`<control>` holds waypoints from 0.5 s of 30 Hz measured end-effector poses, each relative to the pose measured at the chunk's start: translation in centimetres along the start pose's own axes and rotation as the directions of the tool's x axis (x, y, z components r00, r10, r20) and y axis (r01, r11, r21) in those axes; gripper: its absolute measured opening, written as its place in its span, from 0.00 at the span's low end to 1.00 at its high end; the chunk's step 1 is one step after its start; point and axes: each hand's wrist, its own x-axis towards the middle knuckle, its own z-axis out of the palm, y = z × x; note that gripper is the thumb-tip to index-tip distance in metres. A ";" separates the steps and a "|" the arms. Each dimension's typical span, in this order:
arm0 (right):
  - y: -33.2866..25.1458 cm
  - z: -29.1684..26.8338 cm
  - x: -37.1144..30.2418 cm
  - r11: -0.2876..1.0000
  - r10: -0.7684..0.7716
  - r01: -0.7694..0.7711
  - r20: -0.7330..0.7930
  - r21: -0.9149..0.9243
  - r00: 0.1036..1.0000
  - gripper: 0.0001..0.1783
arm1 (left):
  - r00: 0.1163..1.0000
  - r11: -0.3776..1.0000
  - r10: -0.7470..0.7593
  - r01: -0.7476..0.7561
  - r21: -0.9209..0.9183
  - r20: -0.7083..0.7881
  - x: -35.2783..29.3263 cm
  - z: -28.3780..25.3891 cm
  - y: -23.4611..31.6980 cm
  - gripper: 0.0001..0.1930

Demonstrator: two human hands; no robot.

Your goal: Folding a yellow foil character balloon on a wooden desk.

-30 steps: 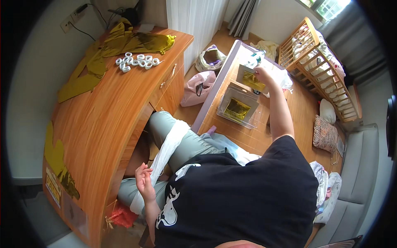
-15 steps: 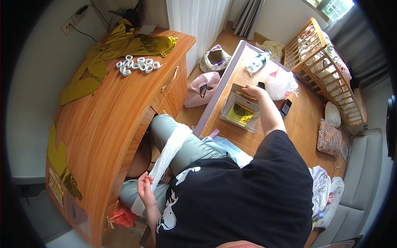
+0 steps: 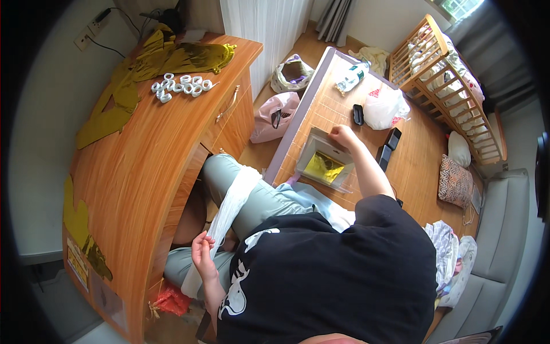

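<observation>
At the far rim of a clear-and-grey plastic box (image 3: 310,150), my right hand (image 3: 344,136) is closed on the edge. Shiny gold foil (image 3: 323,167) lies inside the box, which rests on the low wooden surface to my right. A long bundle of white strands (image 3: 236,198) stretches across my lap. My left hand (image 3: 203,255) is beside its lower part, fingers curled and pressed together at the strands.
On the desk (image 3: 166,137) at left lie gold foil balloons (image 3: 189,59) and several white ribbon rolls (image 3: 179,87). A bottle (image 3: 352,77), a white plastic bag (image 3: 385,109) and black cases (image 3: 388,148) are beyond the box. Bags (image 3: 275,117) stand between desk and low surface.
My right hand has drawn the box nearer to me and a little left. A black case beyond it shows more fully. My left hand has barely moved.
</observation>
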 end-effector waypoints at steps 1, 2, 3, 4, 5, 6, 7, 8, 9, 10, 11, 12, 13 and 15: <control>0.0 -0.1 0.0 0.996 0.088 -0.089 0.107 0.011 0.990 0.13 | 1.000 1.000 -0.006 0.006 -0.002 0.001 0.1 0.0 -0.1 0.13; -0.1 0.1 -0.2 0.999 0.036 -0.036 0.120 0.004 0.992 0.15 | 1.000 1.000 -0.006 0.006 -0.004 0.004 0.1 0.1 -0.2 0.13; -0.1 0.1 -0.4 0.999 0.036 -0.037 0.118 0.002 0.992 0.15 | 1.000 1.000 -0.002 0.002 -0.006 0.017 0.1 0.1 -0.4 0.13; -0.1 0.2 -0.6 0.997 0.048 -0.036 0.162 -0.073 0.986 0.15 | 1.000 1.000 0.002 -0.002 -0.010 0.030 0.0 0.1 -0.5 0.13; -0.5 0.5 -0.6 0.989 0.056 -0.025 0.208 -0.145 0.977 0.16 | 1.000 1.000 0.007 -0.006 -0.011 0.023 -0.1 0.0 -0.7 0.13; -1.0 0.7 -0.7 0.979 0.067 -0.030 0.185 -0.200 0.980 0.16 | 1.000 1.000 0.007 -0.006 -0.017 0.029 -0.3 -0.1 -0.8 0.13; -1.3 1.0 -0.8 0.979 0.056 -0.017 0.188 -0.202 0.981 0.16 | 0.999 1.000 0.007 -0.006 -0.025 0.031 -0.7 -0.2 -1.0 0.13; -1.6 1.2 -1.0 0.944 0.091 -0.019 0.206 -0.328 0.974 0.16 | 1.000 1.000 0.012 -0.012 -0.028 0.018 -1.0 -0.3 -1.2 0.13; -1.6 1.1 -1.2 0.894 0.134 -0.024 0.215 -0.448 0.968 0.16 | 1.000 1.000 0.007 -0.006 -0.016 0.023 -1.3 -0.4 -1.4 0.13; 0.2 -0.1 -1.2 0.889 0.126 -0.017 0.209 -0.457 0.970 0.16 | 1.000 1.000 0.003 -0.003 -0.013 0.030 -1.5 -0.5 -1.7 0.13; 2.3 -2.2 -1.7 0.978 -0.114 0.173 0.405 -0.114 0.907 0.15 | 1.000 1.000 0.009 -0.008 -0.026 0.025 -1.7 -0.6 -2.0 0.13; 3.3 -3.4 -1.8 0.920 -0.388 0.290 0.494 0.265 0.778 0.15 | 0.999 0.999 0.008 -0.007 -0.051 0.032 -1.8 -0.8 -2.5 0.13; 1.4 -2.4 -1.6 0.913 -0.404 0.306 0.499 0.269 0.767 0.15 | 1.000 0.998 0.009 -0.008 -0.061 0.024 -2.1 -1.2 -2.9 0.13; -3.6 -0.8 -3.2 0.872 0.204 0.067 0.484 -0.484 0.851 0.15 | 1.000 0.998 0.019 -0.020 -0.064 -0.013 -2.8 -1.9 -3.2 0.12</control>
